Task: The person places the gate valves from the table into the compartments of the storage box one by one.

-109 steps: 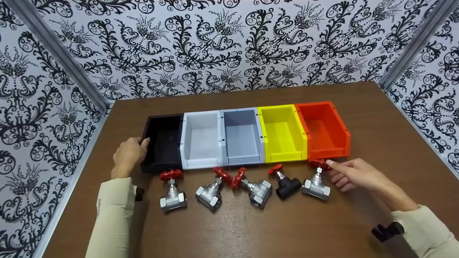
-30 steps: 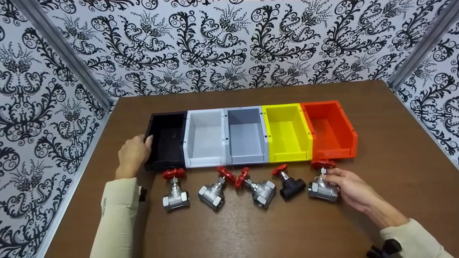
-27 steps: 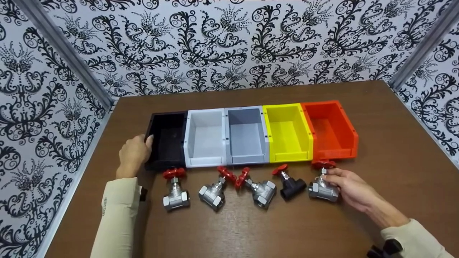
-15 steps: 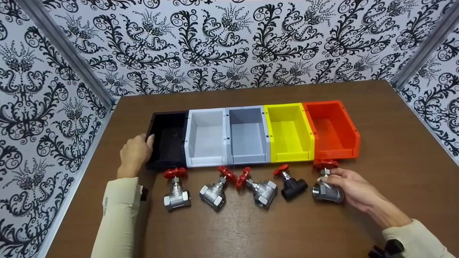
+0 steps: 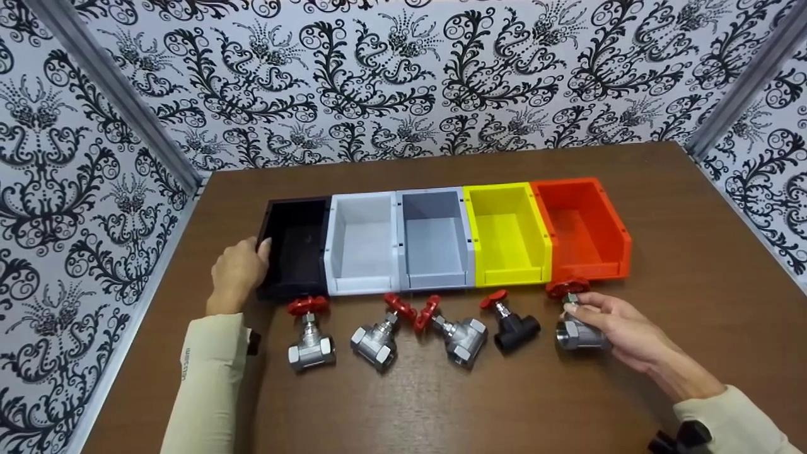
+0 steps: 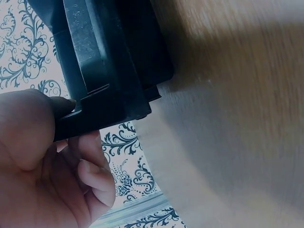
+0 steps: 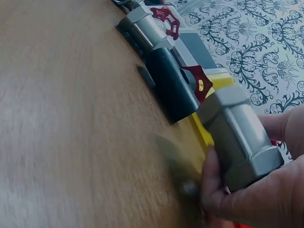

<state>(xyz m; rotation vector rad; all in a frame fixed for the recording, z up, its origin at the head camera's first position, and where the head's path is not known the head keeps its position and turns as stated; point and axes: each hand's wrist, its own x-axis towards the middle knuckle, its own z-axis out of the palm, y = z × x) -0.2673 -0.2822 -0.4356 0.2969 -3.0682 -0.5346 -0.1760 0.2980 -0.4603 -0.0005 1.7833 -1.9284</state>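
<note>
My left hand (image 5: 238,272) pinches the left wall of the black bin (image 5: 296,249). In the left wrist view its thumb lies over the rim, with the other fingers curled outside the wall. In my right hand (image 5: 621,328) is a metal valve (image 5: 583,337) with a red handwheel (image 5: 567,288), gripped around the stem and body just in front of the red bin (image 5: 583,243). The right wrist view shows this valve's body (image 7: 240,135) raised off the table, its shadow apart from it. Part of the valve is hidden behind my fingers.
White (image 5: 362,243), grey (image 5: 434,246) and yellow (image 5: 507,243) bins stand joined between the black and red ones. Before them lie a black tee-shaped valve (image 5: 517,331) and metal valves (image 5: 312,350), (image 5: 375,343), (image 5: 465,340). Patterned walls (image 5: 403,75) enclose the brown table (image 5: 403,403).
My right hand went from touching the handwheel to gripping the valve. Since half a second ago the valve has tilted slightly, its body shifting right and its handwheel left. My left hand keeps its hold.
</note>
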